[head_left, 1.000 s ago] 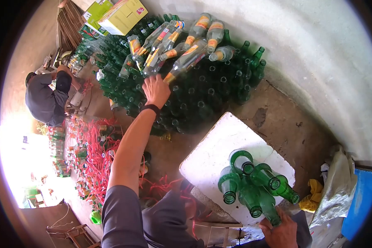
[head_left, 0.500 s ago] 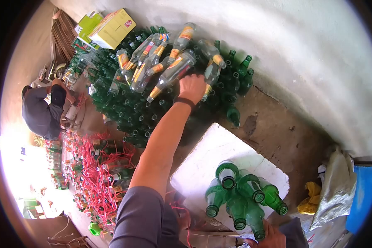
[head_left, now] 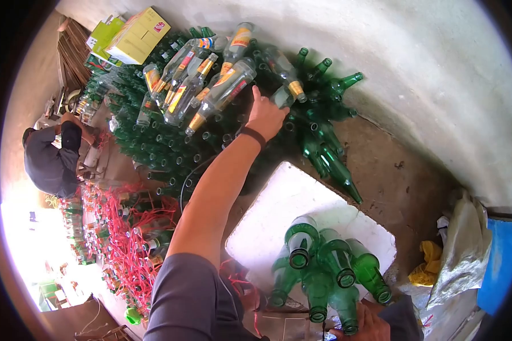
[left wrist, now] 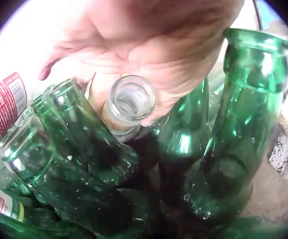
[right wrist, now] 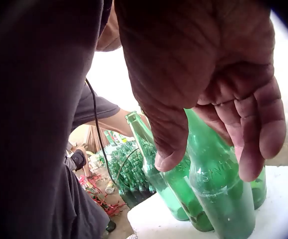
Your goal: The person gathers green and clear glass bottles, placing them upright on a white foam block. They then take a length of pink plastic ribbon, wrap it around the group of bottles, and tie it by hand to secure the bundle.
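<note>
My left hand (head_left: 265,116) reaches into the mass of bottles, its wrist in a dark band. Its fingers curl round a clear glass bottle (left wrist: 132,99), whose mouth faces the left wrist camera; in the head view the hand covers part of this bottle. Green bottle necks crowd around it. My right hand (head_left: 367,327) is low at the cluster of green bottles on the white block (head_left: 256,236). In the right wrist view its thumb and fingers lie either side of a green bottle (right wrist: 218,184), loosely round the neck, whose top the palm hides.
Clear labelled bottles (head_left: 227,85) lie across the upright green ones. Several green bottles (head_left: 338,170) lean or lie at the pile's right edge. Red strips (head_left: 133,244) tangle over bottles at left, near another crouching person (head_left: 50,156). A pale wall curves behind; a blue container (head_left: 503,261) stands right.
My left hand has moved right across the pile from one clear bottle to another. Green bottles at the pile's right edge have toppled outward. The right hand stays at the cluster.
</note>
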Tool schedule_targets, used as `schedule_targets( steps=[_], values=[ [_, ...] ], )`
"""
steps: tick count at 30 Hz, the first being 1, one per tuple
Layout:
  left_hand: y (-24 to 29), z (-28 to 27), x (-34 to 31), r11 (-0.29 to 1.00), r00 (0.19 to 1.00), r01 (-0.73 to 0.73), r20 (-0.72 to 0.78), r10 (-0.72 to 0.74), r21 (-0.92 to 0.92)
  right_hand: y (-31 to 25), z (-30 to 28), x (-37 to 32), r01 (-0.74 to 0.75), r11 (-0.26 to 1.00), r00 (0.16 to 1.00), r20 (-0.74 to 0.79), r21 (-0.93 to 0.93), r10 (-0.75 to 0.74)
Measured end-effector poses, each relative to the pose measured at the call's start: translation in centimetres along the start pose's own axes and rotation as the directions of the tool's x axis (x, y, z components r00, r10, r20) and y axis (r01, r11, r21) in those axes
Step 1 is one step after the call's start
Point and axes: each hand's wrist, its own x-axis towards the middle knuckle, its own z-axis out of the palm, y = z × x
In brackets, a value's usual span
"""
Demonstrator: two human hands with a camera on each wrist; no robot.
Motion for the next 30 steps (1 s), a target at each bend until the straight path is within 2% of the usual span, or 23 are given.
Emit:
schedule_targets(
  steps=[4, 6, 8, 11, 13, 22, 29, 30],
  values=[
    [0.3, 0.2, 0.5, 0.999, 0.999, 0.029, 0.018, -0.029, -0.041, 0.3, 0.2, -0.2, 0.035, 0.999, 0.999, -0.018, 0.019, -0.034],
    [0.6, 0.9, 0.5, 0.996, 0.995, 0.074, -0.056, -0.077, -0.059, 0.3, 0.2, -0.4, 0.015, 0.999, 1.0, -0.004, 0.044, -0.015],
    [0.7, 1.1, 0.4, 0.997, 0.995, 0.061, -0.079, -0.065, -0.056, 0.4, 0.6, -0.7, -0.053, 0.998, 0.998, 0.019, 0.046, 0.052],
    [0.5, 1.3, 0.4, 0.997, 0.996, 0.057, -0.068, -0.061, -0.051, 0.7, 1.1, -0.8, -0.034, 0.998, 0.999, 0.001, 0.061, 0.034],
    [0.4, 1.7, 0.4, 0.996, 0.99, 0.055, -0.125, -0.064, -0.073, 0.8, 1.2, -0.8, -0.01, 0.998, 1.0, -0.017, 0.067, 0.011],
    [-0.3, -1.3, -0.1, 0.987, 0.999, 0.05, -0.015, -0.053, -0.155, 1.1, 2.7, -1.3, 0.028, 0.997, 0.994, -0.104, 0.069, -0.021],
    [-0.8, -1.4, -0.2, 0.996, 0.999, -0.01, -0.035, 0.007, -0.089, 0.7, 3.4, -1.8, -0.008, 0.999, 0.998, -0.068, 0.053, 0.012],
    [-0.8, -1.6, -0.2, 0.996, 0.996, -0.036, -0.08, 0.029, -0.077, 0.6, 3.3, -1.8, -0.008, 0.999, 0.997, -0.07, 0.049, 0.011]
  ],
)
